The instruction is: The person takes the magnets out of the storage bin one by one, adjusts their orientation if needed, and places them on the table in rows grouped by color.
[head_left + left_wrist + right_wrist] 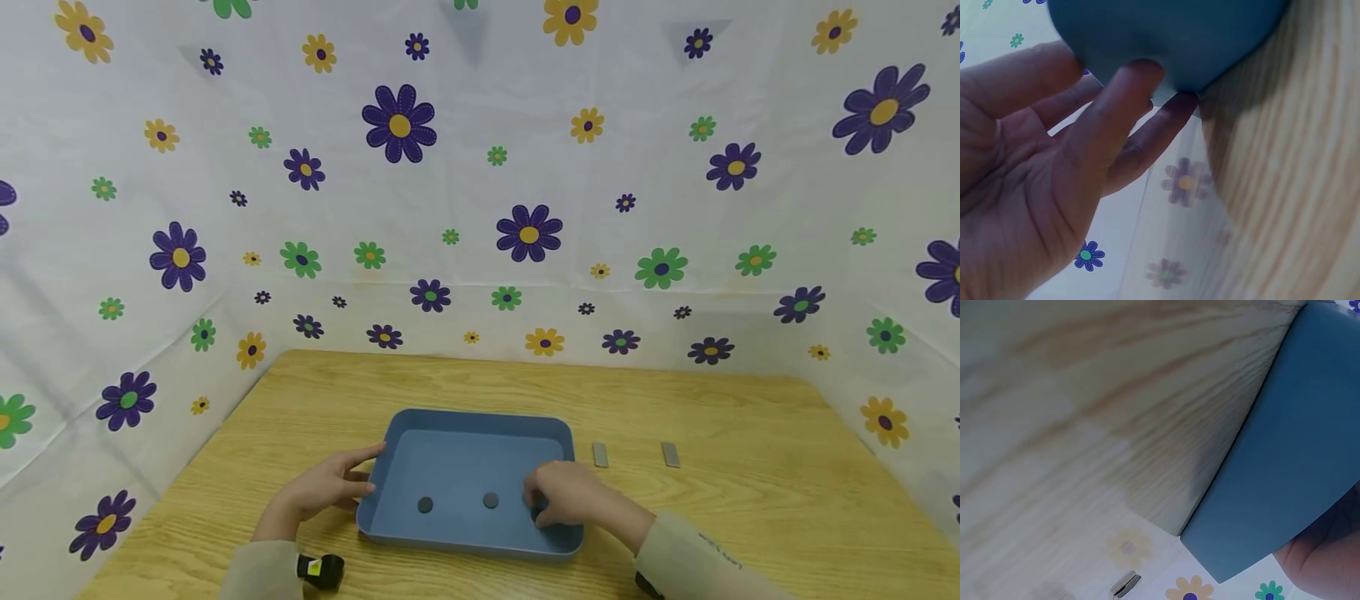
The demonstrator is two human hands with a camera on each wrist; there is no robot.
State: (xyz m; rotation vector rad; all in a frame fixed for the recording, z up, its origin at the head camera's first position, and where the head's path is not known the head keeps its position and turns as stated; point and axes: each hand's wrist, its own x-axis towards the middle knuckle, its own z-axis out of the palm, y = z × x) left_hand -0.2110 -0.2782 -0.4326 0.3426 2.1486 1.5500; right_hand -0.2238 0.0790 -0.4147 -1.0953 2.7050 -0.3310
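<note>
A blue tray [450, 442] sits on the wooden table. Along its left end, my left hand [326, 485] touches the outer wall with extended fingers; in the left wrist view the fingertips [1141, 72] press the blue side. Inside the tray at the right, my right hand [566, 492] reaches down with curled fingers and pinches a small dark disc [537, 508], mostly hidden by the fingers. Two more dark grey round discs lie on the tray floor, a left disc [425, 504] and a middle disc [491, 500]. In the right wrist view the tray wall [1272, 444] covers most of that hand.
Two small flat grey rectangular pieces, a nearer piece [600, 454] and a farther-right piece [671, 454], lie on the table [750, 517] right of the tray. A white flowered curtain [465, 192] encloses the back and sides.
</note>
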